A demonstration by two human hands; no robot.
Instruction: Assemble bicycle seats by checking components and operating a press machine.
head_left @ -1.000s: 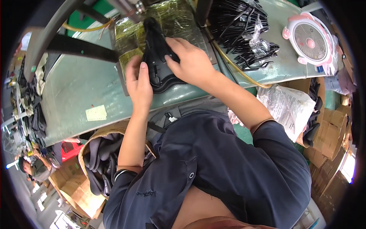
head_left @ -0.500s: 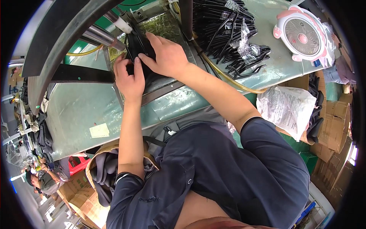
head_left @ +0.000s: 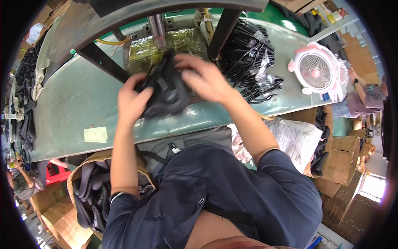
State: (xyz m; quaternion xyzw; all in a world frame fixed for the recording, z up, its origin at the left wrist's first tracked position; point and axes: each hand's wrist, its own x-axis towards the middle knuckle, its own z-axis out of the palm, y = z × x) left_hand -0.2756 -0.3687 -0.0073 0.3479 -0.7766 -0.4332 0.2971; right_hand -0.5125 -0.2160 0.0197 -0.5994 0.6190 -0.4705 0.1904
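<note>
A black bicycle saddle (head_left: 166,93), smeared by motion, is tilted between my hands in front of the machine's metal bed. My left hand (head_left: 132,99) grips its left side, with the thumb across the dark surface. At the upper right of the saddle, my right hand (head_left: 207,79) has bent fingers and thumb against its edge; the exact contact is blurred. Behind the saddle lies the bed's plastic-wrapped, yellowish-green pad (head_left: 166,45). A shiny metal rod (head_left: 156,29) stands above the pad.
Dark curved machine frame (head_left: 166,8) arches over the green table (head_left: 66,112). Right of it lie many bent black metal rods (head_left: 248,54) and a pink-and-white fan (head_left: 314,68). Below the table edge are a carton of black saddles (head_left: 93,178) and a white plastic bag (head_left: 296,139). Other people work at both sides.
Both hands have brought the saddle off the machine bed, toward me, and turned it. The pad beneath shows more fully now. My right hand has shifted right, and the whole view has swung.
</note>
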